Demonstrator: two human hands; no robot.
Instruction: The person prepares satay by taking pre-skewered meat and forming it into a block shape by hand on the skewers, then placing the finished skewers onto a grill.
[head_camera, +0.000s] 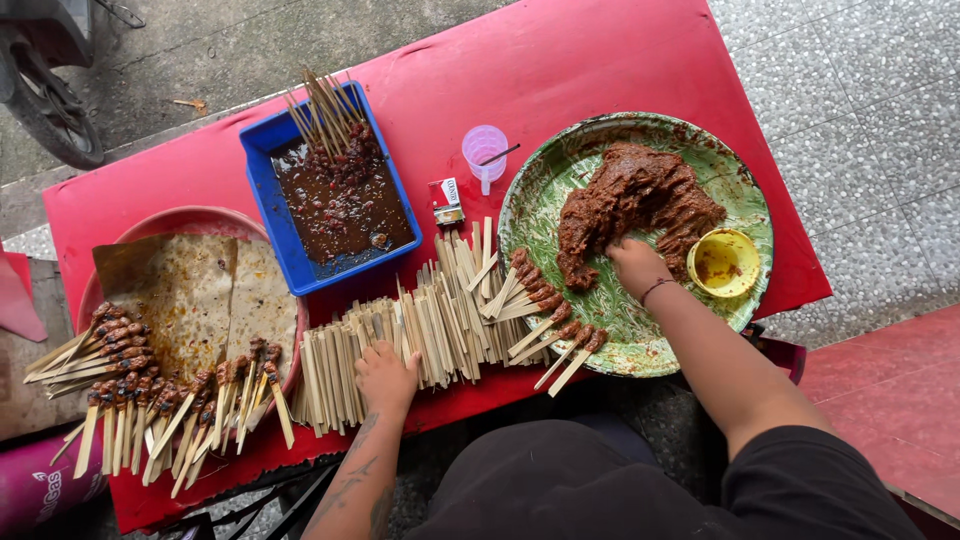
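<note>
Skewer-making mid-step: right hand pinches into minced meat on green tray; left hand rests fingers-down on bare sticks w/ grip unclear. Next likely needs one stick lifted to the meat.

1. A small rectangular packet, white and red with a dark lower end, lies flat on the red desk, at three o'clock of the blue tray and seven o'clock of the pink plastic cup.
2. No signs or screens in view.
</note>
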